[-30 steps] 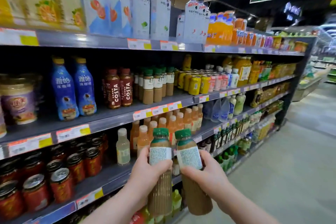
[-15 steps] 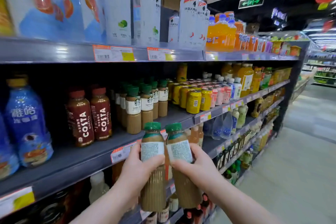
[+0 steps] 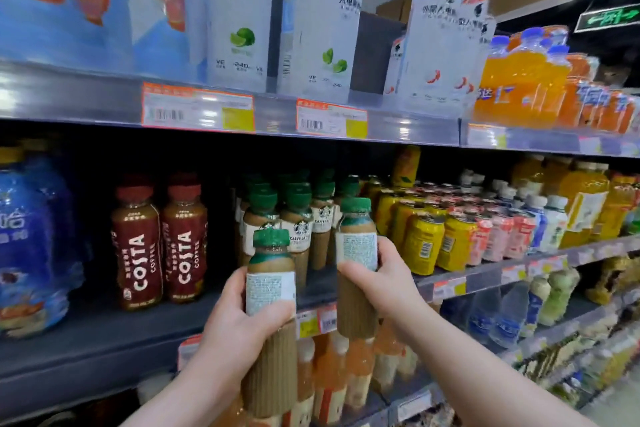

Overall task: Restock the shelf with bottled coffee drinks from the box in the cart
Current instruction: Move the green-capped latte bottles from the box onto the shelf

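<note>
2 green-capped coffee bottles are held upright just in front of the middle shelf (image 3: 86, 347). The left hand (image 3: 239, 329) is wrapped around the left bottle (image 3: 270, 291). The right hand (image 3: 384, 284) clasps the right bottle (image 3: 356, 246), which sits higher, at 2 o'clock from the left bottle. Matching shelved bottles (image 3: 298, 218) stand at 12 o'clock, too crowded to count. 2 Costa bottles (image 3: 138, 246) stand at 9 o'clock.

Two red-capped Costa bottles (image 3: 138, 246) stand upright to your left, beside blue bottles (image 3: 31, 246); yellow cans (image 3: 422, 246) crowd your right. Above you, tall white bottles (image 3: 443, 42) adjoin orange soda bottles (image 3: 519, 83), with price tags (image 3: 197, 107) below them and a green exit sign (image 3: 607, 17) beyond.
</note>
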Available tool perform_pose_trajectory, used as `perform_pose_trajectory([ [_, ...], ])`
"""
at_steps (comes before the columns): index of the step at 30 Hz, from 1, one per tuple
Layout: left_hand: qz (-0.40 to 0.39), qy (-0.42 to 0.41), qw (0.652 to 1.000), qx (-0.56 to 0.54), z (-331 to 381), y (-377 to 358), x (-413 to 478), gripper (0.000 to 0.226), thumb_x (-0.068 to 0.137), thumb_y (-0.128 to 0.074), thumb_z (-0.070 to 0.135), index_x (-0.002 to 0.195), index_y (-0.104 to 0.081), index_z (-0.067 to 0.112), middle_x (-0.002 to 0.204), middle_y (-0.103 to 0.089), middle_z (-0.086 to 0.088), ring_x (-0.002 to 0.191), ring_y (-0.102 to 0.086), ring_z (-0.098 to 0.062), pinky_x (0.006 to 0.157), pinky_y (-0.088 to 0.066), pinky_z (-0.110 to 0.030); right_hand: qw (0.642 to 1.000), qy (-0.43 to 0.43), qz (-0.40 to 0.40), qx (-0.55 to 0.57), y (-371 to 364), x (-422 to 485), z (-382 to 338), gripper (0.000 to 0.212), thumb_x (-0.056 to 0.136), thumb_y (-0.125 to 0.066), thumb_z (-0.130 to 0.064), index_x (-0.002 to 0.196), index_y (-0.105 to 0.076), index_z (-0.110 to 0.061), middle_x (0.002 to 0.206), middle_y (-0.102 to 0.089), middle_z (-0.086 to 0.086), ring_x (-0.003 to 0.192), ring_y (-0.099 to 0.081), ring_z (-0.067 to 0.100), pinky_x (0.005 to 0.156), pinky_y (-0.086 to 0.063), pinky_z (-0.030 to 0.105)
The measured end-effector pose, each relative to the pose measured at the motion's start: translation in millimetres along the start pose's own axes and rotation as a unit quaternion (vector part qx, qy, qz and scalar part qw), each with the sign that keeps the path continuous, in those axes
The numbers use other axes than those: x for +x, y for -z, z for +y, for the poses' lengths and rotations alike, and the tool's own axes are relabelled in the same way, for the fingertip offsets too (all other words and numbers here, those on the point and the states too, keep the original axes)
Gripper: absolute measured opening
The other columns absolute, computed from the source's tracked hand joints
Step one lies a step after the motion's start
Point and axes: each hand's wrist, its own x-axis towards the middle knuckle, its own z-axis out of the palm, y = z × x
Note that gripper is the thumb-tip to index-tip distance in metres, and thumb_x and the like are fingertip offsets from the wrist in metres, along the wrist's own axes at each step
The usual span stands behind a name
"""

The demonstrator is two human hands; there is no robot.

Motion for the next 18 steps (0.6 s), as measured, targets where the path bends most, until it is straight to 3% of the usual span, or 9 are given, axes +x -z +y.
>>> perform_pose_trajectory([
  [3,0.036,-0.008,0.999,0.001,1,-19,9,0.064,0.038,-0.073,0.041,0.100,-0.056,0.043,0.095,-0.071,0.007,0.091,-0.068,-0.017,0.083,-0.054,-0.041,0.999,0.023,-0.024,0.008,11,36,6,0.041,0.082,-0.070,-0.021,0.109,-0.041,-0.031,0.094,-0.055,-0.017,0.083,-0.054,-0.002,0.065,-0.045,0.016],
  [7,0.098,-0.024,0.995,0.002,2,-38,17,0.054,0.044,-0.074,0.033,0.094,-0.057,0.046,0.090,-0.072,0.008,0.088,-0.068,-0.013,0.072,-0.051,-0.032,0.998,0.033,-0.051,0.017,13,75,17,0.048,0.076,-0.075,-0.020,0.111,-0.042,-0.024,0.106,-0.060,-0.003,0.094,-0.058,0.012,0.083,-0.052,0.031],
  [11,0.161,-0.027,0.987,-0.007,3,-54,17,0.049,0.051,-0.070,0.027,0.095,-0.054,0.041,0.096,-0.069,0.005,0.090,-0.065,-0.014,0.067,-0.047,-0.028,0.993,0.053,-0.105,0.005,9,96,26,0.052,0.076,-0.076,-0.018,0.109,-0.037,-0.023,0.100,-0.052,-0.007,0.094,-0.052,0.010,0.080,-0.043,0.024],
  [15,0.216,-0.033,0.976,-0.005,2,-65,11,0.044,0.060,-0.076,0.021,0.095,-0.055,0.038,0.095,-0.068,0.003,0.087,-0.065,-0.015,0.064,-0.047,-0.028,0.986,0.076,-0.146,-0.002,0,109,37,0.053,0.073,-0.079,-0.021,0.108,-0.039,-0.024,0.094,-0.054,-0.011,0.097,-0.058,0.012,0.080,-0.044,0.023],
  [18,0.245,-0.038,0.969,0.000,2,-68,10,0.051,0.052,-0.071,0.023,0.100,-0.057,0.036,0.095,-0.070,0.001,0.085,-0.067,-0.016,0.061,-0.048,-0.026,0.980,0.089,-0.175,-0.001,-5,114,40,0.056,0.073,-0.080,-0.026,0.109,-0.036,-0.026,0.087,-0.048,-0.022,0.088,-0.053,0.005,0.079,-0.042,0.022],
])
